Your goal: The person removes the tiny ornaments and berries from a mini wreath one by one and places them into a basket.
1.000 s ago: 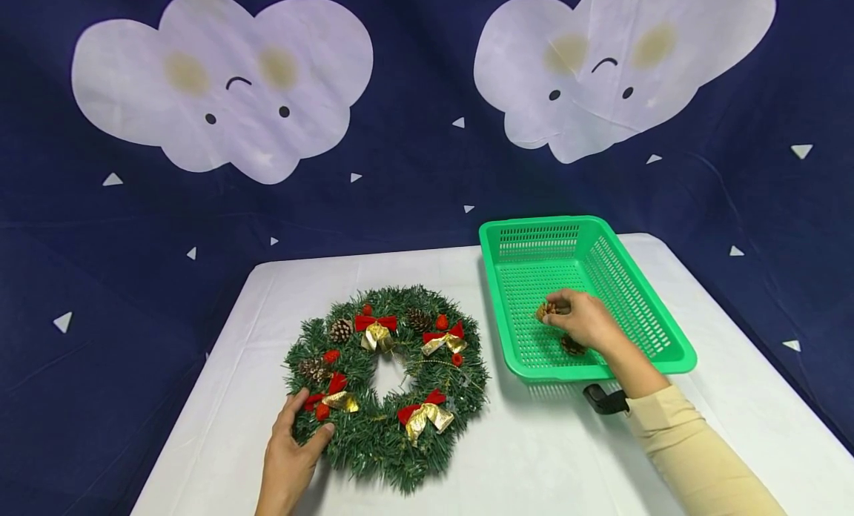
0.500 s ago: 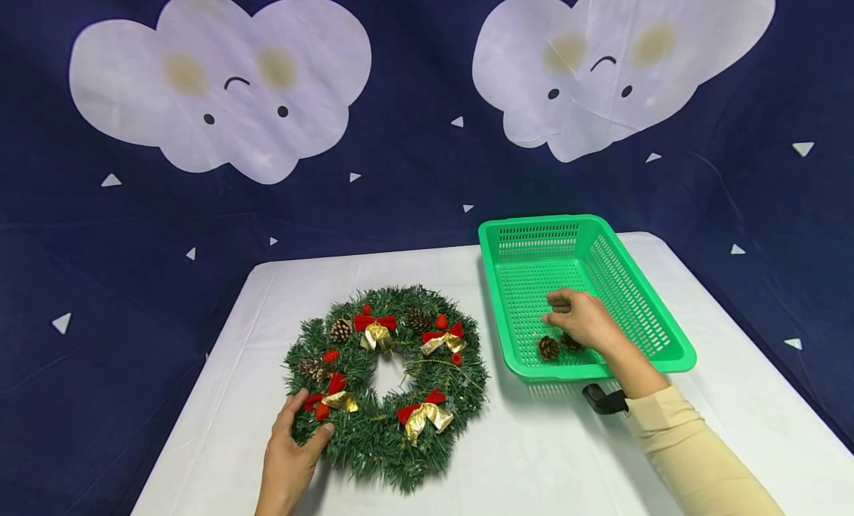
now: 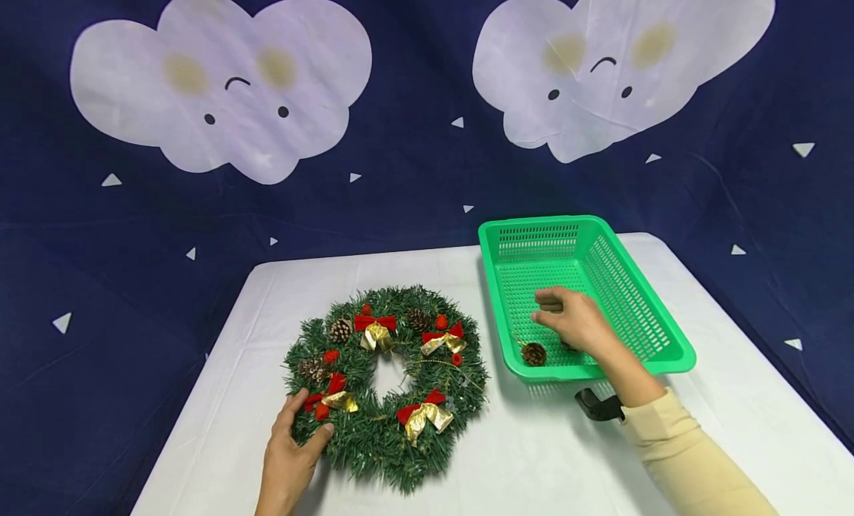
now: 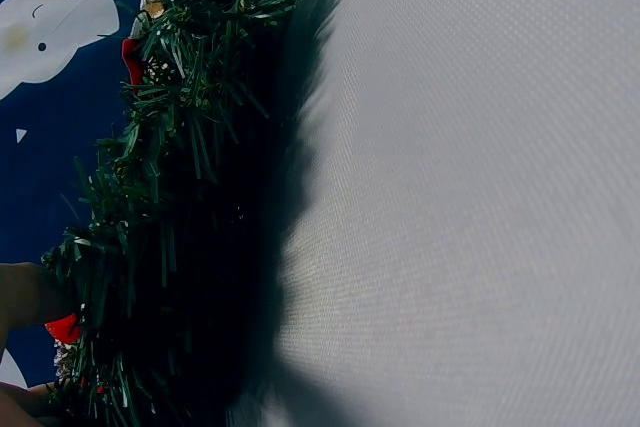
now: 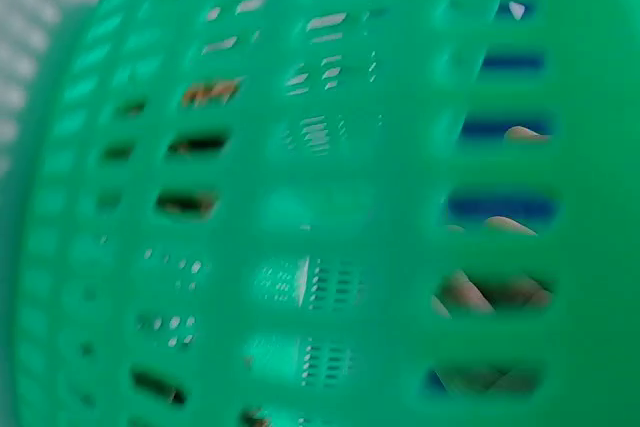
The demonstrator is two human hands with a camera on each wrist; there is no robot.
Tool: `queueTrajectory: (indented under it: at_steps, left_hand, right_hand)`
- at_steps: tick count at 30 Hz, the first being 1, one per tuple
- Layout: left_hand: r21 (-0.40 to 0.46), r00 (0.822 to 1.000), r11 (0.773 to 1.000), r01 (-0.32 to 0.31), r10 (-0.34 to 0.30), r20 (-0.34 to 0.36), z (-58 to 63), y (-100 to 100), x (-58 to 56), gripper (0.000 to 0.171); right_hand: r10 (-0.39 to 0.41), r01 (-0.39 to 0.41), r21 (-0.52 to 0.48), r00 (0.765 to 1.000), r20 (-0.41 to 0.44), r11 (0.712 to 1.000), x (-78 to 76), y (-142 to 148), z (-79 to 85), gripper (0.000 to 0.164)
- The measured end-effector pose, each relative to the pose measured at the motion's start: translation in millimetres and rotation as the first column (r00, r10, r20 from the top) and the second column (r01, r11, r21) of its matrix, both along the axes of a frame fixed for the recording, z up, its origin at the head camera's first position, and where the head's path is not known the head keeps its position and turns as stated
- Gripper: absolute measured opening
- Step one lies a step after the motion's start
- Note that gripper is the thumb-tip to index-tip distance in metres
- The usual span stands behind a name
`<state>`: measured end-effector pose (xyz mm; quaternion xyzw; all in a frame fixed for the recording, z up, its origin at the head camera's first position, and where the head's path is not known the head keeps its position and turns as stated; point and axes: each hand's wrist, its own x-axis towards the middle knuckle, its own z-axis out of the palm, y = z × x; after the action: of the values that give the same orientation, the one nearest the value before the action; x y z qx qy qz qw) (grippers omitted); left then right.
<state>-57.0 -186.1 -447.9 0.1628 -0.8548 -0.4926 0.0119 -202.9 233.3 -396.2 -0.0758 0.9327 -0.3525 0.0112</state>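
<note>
My left hand (image 3: 288,457) rests at the left edge of a green Christmas wreath (image 3: 394,457), thumb and fingers spread apart on its needles. The wreath lies flat with red and gold bows (image 3: 422,416), pine cones and red berries on it. In the left wrist view the fingers (image 4: 30,292) reach over the wreath's edge beside a red berry (image 4: 64,328). My right hand (image 3: 577,323) is over the green basket (image 3: 505,338), fingers fairly straight and holding nothing. Below it a pine cone (image 3: 534,354) lies on the basket floor; another pine cone (image 3: 567,345) is mostly hidden by the hand.
The basket stands at the right of the white table (image 3: 534,464), its perforated wall (image 5: 400,177) filling the right wrist view. A black wrist strap mount (image 3: 598,405) sticks out near the basket's front rim. A dark blue cloth (image 3: 414,227) with clouds hangs behind.
My right hand has let go of a pine cone, which dropped into the basket and has since shifted left. That hand has moved slightly left; my left hand and the wreath stay still.
</note>
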Motion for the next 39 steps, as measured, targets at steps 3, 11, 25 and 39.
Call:
queueTrajectory:
  at_steps: [3,11,25,39]
  left_hand:
    - [0.004,1.000,1.000,0.001,-0.001,0.002,0.1,0,0.0,0.078]
    - [0.002,1.000,1.000,0.003,-0.003,0.000,-0.5,-1,-0.2,0.078]
    - [0.001,1.000,1.000,0.003,-0.003,-0.005,-1.3,-1,-0.1,0.078]
    - [0.001,1.000,1.000,0.002,-0.002,0.006,-1.1,-1,-0.4,0.078]
  right_hand:
    - [0.010,-0.010,-0.024,1.000,-0.006,1.000,2.7,-6,3.2,0.046]
    - [0.043,-0.046,-0.070,0.998,-0.039,0.997,8.7,-26,9.5,0.045]
    - [0.073,-0.079,-0.083,0.994,-0.075,0.993,10.5,-57,17.8,0.047]
    - [0.049,-0.061,-0.108,0.992,-0.115,0.992,5.5,-82,24.5,0.052]
